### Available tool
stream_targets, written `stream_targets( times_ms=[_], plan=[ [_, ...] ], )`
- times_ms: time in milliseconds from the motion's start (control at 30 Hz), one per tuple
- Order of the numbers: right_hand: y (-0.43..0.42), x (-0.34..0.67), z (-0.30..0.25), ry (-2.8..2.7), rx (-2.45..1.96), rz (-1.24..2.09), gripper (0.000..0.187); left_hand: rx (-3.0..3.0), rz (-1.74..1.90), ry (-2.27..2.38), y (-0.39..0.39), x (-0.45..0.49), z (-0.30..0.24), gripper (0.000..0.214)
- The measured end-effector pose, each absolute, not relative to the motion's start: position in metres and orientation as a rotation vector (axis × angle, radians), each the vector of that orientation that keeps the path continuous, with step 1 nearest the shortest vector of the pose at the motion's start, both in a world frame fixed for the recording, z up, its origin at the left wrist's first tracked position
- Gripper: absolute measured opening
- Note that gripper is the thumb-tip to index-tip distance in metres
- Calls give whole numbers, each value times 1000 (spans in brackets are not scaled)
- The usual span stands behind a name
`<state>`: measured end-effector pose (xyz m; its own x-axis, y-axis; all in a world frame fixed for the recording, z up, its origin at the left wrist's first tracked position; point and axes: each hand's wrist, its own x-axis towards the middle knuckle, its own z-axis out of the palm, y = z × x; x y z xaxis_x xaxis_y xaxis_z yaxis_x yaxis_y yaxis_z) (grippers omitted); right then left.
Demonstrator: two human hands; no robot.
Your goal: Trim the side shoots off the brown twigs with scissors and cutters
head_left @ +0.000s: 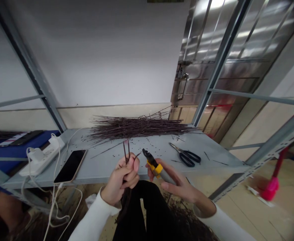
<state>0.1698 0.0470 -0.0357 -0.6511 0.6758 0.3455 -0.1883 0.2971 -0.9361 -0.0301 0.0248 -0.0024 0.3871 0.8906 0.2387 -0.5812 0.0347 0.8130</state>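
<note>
Closed around a few thin dark twigs [129,149] is my left hand [124,179], in front of the shelf's near edge. The twig ends stick up above the fingers, and one short piece points right. My right hand [173,182] grips cutting pliers [159,169] with yellow and grey handles. Their dark jaws point up and left, close to that short twig but apart from it. Behind both hands, a large bundle of dark twigs [139,127] lies across the back of the shelf. Scissors [186,155] with dark handles lie to the right.
The grey metal shelf [106,159] carries scattered twig bits. At left are a phone [70,165], a white power strip [45,155] and cables. More twigs [189,221] lie on the floor below. Metal posts [219,57] frame the shelf; part of another person [8,209] shows lower left.
</note>
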Motion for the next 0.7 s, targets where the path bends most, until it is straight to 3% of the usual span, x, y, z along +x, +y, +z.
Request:
stream_targets(
  times_ms=[400, 700],
  plan=[
    [43, 172, -20, -1912, -516, 1343, 55, 1022, 1114, 408, 24, -26, -3, 28],
    [46, 172, -16, -1971, -537, 1319, 44, 1032, 1101, 514, 18, -28, 5, 27]
  ],
)
